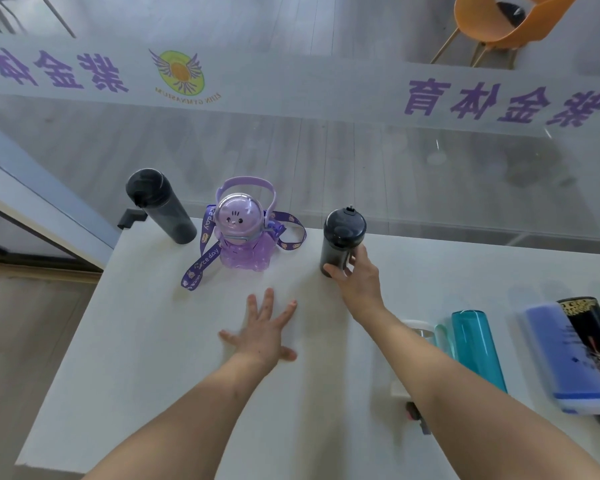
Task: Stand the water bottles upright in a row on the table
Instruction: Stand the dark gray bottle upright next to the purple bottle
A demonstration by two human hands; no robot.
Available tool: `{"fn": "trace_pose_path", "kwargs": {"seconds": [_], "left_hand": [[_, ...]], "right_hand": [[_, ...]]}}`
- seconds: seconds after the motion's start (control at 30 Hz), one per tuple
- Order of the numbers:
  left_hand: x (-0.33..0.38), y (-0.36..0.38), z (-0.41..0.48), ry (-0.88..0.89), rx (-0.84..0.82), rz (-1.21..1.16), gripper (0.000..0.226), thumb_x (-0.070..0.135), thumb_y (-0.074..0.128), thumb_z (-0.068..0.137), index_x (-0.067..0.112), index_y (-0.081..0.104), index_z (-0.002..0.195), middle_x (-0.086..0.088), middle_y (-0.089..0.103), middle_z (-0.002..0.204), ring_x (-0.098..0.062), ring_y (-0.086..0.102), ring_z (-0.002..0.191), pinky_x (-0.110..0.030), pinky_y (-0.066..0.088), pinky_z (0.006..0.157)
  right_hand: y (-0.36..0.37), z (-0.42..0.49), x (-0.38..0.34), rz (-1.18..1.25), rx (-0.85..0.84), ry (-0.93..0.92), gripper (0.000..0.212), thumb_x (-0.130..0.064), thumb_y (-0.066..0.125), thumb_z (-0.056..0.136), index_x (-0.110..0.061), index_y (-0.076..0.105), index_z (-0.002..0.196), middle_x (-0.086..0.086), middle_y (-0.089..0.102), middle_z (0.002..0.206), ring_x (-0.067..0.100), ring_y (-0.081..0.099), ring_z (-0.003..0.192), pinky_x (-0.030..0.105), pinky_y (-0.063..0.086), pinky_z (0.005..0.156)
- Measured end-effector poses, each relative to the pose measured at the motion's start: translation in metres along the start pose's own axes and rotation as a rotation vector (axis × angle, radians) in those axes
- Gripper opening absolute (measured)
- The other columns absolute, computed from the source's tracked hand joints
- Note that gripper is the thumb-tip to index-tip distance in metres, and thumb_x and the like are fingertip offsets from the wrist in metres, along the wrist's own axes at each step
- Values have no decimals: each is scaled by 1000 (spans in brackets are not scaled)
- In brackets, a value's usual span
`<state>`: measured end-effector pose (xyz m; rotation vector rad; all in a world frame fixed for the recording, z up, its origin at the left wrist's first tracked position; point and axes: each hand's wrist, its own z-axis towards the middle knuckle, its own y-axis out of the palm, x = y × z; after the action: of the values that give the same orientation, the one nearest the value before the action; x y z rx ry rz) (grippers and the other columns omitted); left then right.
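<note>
Three bottles stand upright along the far edge of the white table [153, 358]: a tall dark bottle [163, 207] at the left, a purple rabbit-faced bottle [243, 233] with a printed strap in the middle, and a short dark bottle [340, 239] to its right. My right hand [355, 278] is wrapped around the lower part of the short dark bottle. My left hand [265, 332] lies flat on the table with fingers spread, holding nothing. Lying on their sides at the right are a teal bottle [477, 348], a blue bottle [565, 358] and a black patterned bottle [593, 337].
A glass wall with purple lettering runs just behind the table's far edge. An orange chair [506, 26] stands beyond the glass. The table's left edge drops to a wooden floor [21, 323]. A small white and dark object [413, 407] shows under my right forearm.
</note>
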<state>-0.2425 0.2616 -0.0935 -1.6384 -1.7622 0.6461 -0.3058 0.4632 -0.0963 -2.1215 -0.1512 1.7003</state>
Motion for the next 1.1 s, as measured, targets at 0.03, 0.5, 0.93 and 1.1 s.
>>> {"fn": "trace_pose_path", "kwargs": {"seconds": [0.03,0.5,0.93,1.1], "left_hand": [[0,0,1,-3,-5,-1,110,57,77,82,66,-10,150,14,-33,164,-24,-29,152,-84,25,98],[1,1,6,-14,-39,-9,110,55,76,84,67,-12,148,15,-38,161,-23,-33,151,-86,22,99],[0,3,7,-27,-47,9,111,57,76,83,67,-14,148,16,-40,160,-23,-34,150,-87,21,98],[-1,3,6,-20,-47,6,110,57,76,84,67,-13,148,15,-39,161,-23,-33,150,-86,22,98]], "right_hand": [[1,6,-3,-4,-9,-3,51,-20,81,79,-26,54,121,-1,68,114,16,65,106,46,56,97],[6,37,-18,-65,-80,-14,46,-12,77,87,-12,52,125,0,65,111,-14,58,88,22,52,87],[9,44,-14,-42,-114,-33,55,-13,75,90,-13,48,138,4,66,121,1,63,93,30,52,94],[10,43,-13,-52,-115,-51,49,-14,76,88,-15,51,130,4,68,117,22,65,102,39,54,95]]}}
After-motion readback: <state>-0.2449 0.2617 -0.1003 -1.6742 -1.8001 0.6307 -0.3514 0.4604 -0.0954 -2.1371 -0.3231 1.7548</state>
